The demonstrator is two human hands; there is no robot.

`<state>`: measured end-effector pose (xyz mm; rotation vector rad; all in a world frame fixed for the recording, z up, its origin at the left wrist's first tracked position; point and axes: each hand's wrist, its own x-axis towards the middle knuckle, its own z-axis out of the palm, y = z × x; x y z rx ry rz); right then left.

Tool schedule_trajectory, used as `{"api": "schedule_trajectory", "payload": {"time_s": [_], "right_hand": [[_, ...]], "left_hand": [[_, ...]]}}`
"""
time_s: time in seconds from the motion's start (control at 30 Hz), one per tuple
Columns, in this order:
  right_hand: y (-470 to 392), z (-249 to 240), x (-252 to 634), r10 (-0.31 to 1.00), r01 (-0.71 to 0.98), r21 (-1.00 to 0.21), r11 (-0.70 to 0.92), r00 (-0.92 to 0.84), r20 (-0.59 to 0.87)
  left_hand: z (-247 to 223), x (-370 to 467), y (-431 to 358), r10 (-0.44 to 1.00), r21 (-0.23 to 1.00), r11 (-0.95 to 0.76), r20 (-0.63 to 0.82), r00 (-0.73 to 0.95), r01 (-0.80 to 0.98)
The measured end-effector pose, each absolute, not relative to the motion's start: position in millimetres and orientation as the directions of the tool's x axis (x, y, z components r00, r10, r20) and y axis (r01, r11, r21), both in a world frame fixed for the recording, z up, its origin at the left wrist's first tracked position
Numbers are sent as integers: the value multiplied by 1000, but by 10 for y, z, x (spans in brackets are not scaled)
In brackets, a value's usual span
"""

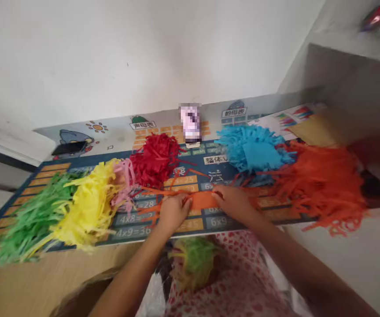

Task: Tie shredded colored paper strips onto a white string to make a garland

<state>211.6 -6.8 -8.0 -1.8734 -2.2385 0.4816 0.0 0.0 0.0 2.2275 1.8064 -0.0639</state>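
Observation:
In the head view my left hand [175, 212] and my right hand [231, 200] grip a flat piece of fringed orange paper [203, 200] near the table's front edge. Each hand has its thumb and fingers closed on one end of the flat middle part. Loose orange strips spread out on both sides, slightly blurred. Just beyond my right hand lies a fringed blue bundle [259, 152], and a large orange bundle [328, 187] sits to its right. A red bundle [156, 158] is beyond my left hand.
Left of the hands lie pink fringe [123, 182], a yellow bundle [89, 204] and a green bundle [41, 211]. A phone-like object [190, 123] leans at the wall; a dark flat object [69, 149] lies far left. Yellow-green fringe [196, 259] rests below the table edge.

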Motion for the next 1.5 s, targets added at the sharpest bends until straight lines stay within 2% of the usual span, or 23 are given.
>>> {"api": "schedule_trajectory", "payload": {"time_s": [0.13,0.47,0.77,0.83,0.93,1.0,1.07,1.13,1.23,1.33,1.43,1.5], "right_hand": [[29,-78,2118,974,929,-339,150,-197,-110],[32,-171,2166,987,892,-449,54,-116,-112],[35,-165,2194,987,870,-488,63,-126,-99],[34,-181,2194,987,863,-500,70,-132,-91],[36,-218,2202,990,849,-522,79,-128,-60],[26,-226,2215,992,869,-484,107,-122,-1],[-14,-204,2231,988,920,-364,149,-121,98],[-89,-157,2248,960,950,-237,204,-147,238],[-237,-97,2263,851,880,-184,438,-340,401],[-319,-133,2261,729,740,-146,656,-573,374],[-267,-245,2275,706,728,-68,683,-633,316],[-187,-291,2302,716,737,-66,673,-625,311]], "left_hand": [[0,24,72,959,169,-176,-193,208,970],[-112,31,129,964,88,-218,-132,229,972],[-117,39,137,963,76,-216,-149,226,973],[-129,22,124,970,72,-224,-83,230,972],[-140,-25,127,904,25,-400,175,391,916],[-139,-61,155,726,-67,-644,262,636,762],[-126,-89,189,527,-136,-821,192,828,554],[-98,-108,201,421,-154,-890,84,903,429],[-31,-124,151,440,-145,-887,29,898,439],[27,-124,65,509,-71,-858,23,860,509],[43,-102,23,562,-11,-827,28,827,562],[30,-80,31,580,4,-814,40,814,580]]}}
